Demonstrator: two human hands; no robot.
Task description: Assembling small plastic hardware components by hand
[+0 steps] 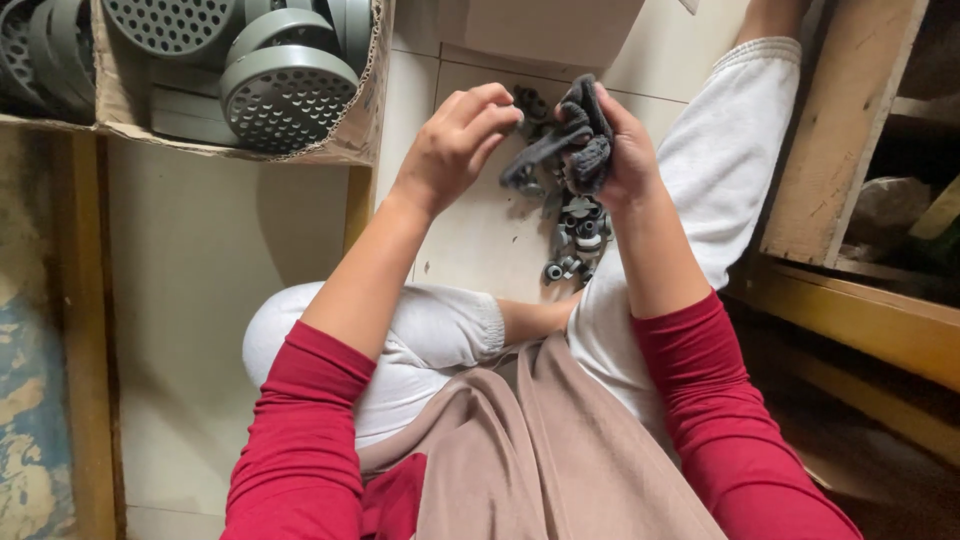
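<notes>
I note my right hand (622, 150) clenched around a bunch of dark rubber straps (580, 140), their long axis slanting down-left toward my left hand (455, 145), which pinches the free end just above the pile of small grey parts (575, 235) on the floor tiles (200, 260).

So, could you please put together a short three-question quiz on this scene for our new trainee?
1. True or false: the right hand holds a bunch of dark grey parts.
2. Where do the loose small parts lie? A) on the tiled floor B) in the cardboard box C) on a shelf
3. What shape are the grey perforated pieces in the box?

Key: 1 true; 2 A; 3 round discs. The left hand pinches at the bunch.
</notes>
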